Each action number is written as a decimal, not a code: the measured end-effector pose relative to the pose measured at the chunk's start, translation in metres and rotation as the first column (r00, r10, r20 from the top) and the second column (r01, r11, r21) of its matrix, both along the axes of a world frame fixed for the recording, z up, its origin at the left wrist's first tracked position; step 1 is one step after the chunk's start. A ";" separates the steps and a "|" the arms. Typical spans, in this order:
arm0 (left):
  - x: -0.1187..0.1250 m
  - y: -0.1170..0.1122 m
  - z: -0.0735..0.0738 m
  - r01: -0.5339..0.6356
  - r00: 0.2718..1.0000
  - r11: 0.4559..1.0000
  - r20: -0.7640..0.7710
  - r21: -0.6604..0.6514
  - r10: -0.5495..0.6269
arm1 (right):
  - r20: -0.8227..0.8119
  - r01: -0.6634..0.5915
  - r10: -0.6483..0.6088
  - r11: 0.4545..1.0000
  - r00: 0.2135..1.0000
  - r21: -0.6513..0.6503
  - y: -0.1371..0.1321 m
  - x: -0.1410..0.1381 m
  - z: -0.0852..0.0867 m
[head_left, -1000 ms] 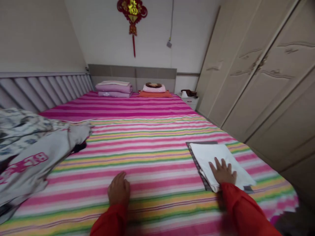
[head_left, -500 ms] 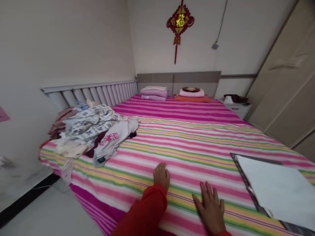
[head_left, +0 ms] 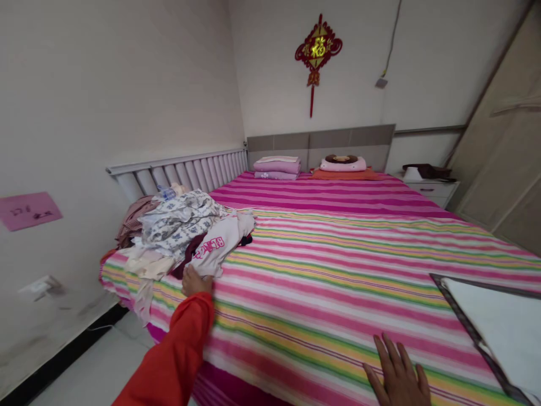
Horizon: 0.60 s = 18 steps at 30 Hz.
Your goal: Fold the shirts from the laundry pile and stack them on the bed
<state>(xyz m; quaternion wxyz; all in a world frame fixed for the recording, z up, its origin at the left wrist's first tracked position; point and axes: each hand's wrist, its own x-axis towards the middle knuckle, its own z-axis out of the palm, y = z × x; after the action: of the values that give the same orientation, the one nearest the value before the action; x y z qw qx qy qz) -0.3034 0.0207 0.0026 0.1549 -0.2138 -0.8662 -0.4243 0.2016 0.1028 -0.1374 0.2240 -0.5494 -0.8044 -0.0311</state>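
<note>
My left hand [head_left: 195, 280], in a red sleeve, reaches out to the near edge of a white garment with pink lettering [head_left: 215, 248] at the foot of a heap of loose clothes [head_left: 175, 225] on the bed's left side. Its fingers curl at the garment's hem; whether they grip it is hidden. My right hand [head_left: 397, 375] lies flat and spread on the striped bedsheet [head_left: 338, 265] at the bed's near edge, holding nothing. A folded white cloth [head_left: 502, 327] with a dark border lies at the right, apart from both hands.
Folded pink blankets [head_left: 276, 167] and a pillow [head_left: 343, 164] sit by the headboard. A padded rail [head_left: 177, 172] runs along the left wall. A white nightstand [head_left: 431, 186] and beige wardrobe doors [head_left: 507, 163] stand at the right. Grey floor [head_left: 88, 372] lies to the left of the bed.
My view has swung left. My right hand left the folded white cloth and now rests on the sheet. My left hand moved left from the bare sheet to the clothes heap.
</note>
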 end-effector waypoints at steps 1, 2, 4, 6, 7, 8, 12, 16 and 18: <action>-0.005 -0.005 0.005 -0.002 1.000 1.000 0.013 -0.018 0.003 | -0.008 0.003 -0.003 1.000 1.000 0.004 0.001 0.000 -0.001; -0.007 -0.008 0.009 0.014 1.000 0.999 0.024 -0.030 -0.014 | -0.014 0.008 -0.008 1.000 1.000 0.007 0.002 0.000 -0.002; -0.007 -0.008 0.016 0.051 0.998 0.998 0.042 -0.038 -0.049 | -0.019 0.018 -0.018 1.000 1.000 0.013 0.003 0.000 -0.005; -0.004 -0.002 0.026 0.076 0.996 0.997 0.049 -0.027 -0.075 | -0.016 0.018 -0.018 1.000 1.000 0.020 0.004 0.001 -0.007; -0.002 0.003 0.032 0.091 0.995 0.996 0.049 -0.016 -0.090 | -0.012 0.016 -0.015 1.000 1.000 0.023 0.005 0.001 -0.007; 0.001 0.010 0.039 0.110 0.993 0.994 0.048 -0.001 -0.110 | -0.006 0.013 -0.013 1.000 1.000 0.024 0.005 0.001 -0.007; 0.031 0.042 0.065 0.229 0.972 0.970 0.033 0.085 -0.232 | 0.010 0.007 -0.007 1.000 1.000 0.029 0.004 0.001 -0.005; 0.111 0.056 0.053 0.492 0.863 0.839 -0.003 0.232 -0.505 | 0.016 0.015 -0.016 0.999 1.000 0.042 0.003 -0.001 -0.003; 0.167 0.050 0.025 0.672 0.696 0.675 0.054 0.305 -0.716 | 0.030 0.034 -0.034 0.999 0.999 0.024 0.003 -0.002 -0.002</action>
<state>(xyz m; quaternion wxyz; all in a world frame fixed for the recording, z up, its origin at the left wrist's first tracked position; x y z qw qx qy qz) -0.1364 0.0708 0.0277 -0.0654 -0.4683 -0.6650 -0.5781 0.2000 0.1063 -0.1398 0.2178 -0.5598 -0.7978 -0.0527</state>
